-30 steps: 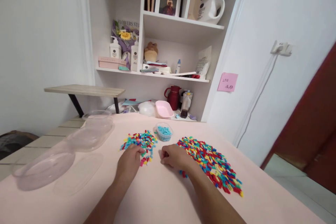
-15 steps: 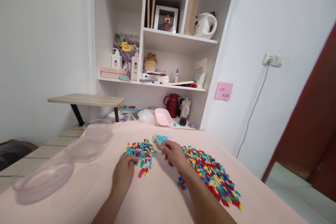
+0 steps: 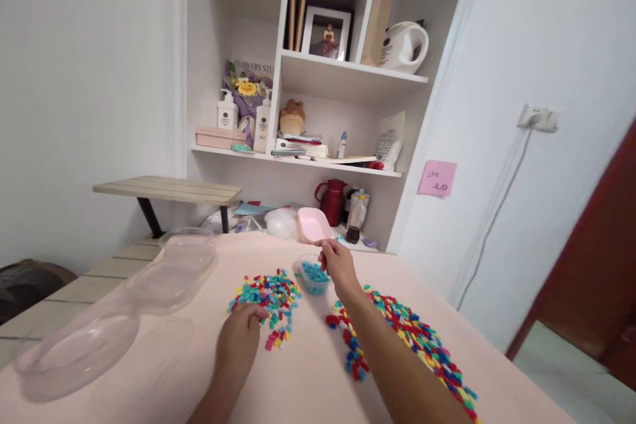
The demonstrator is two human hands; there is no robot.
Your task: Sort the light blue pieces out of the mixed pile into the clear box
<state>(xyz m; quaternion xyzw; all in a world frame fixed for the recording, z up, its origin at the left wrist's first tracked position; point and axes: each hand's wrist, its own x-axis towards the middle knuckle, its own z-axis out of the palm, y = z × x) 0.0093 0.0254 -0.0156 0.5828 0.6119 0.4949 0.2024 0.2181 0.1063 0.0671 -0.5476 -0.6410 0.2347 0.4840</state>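
The scene is lit evenly and fairly brightly, with no lamp or window in view; soft shadows are cast on the pink tabletop (image 3: 298, 377) beneath the forearms; faint glare is caught on the clear plastic containers (image 3: 169, 278); the upper shelf recesses are left dimmer; straight edges are tilted and stretched toward the frame's sides; fine print is slightly blurred.

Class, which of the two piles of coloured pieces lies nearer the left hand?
The smaller pile, left of the tub of blue pieces; the larger pile spreads to both sides of the right forearm.
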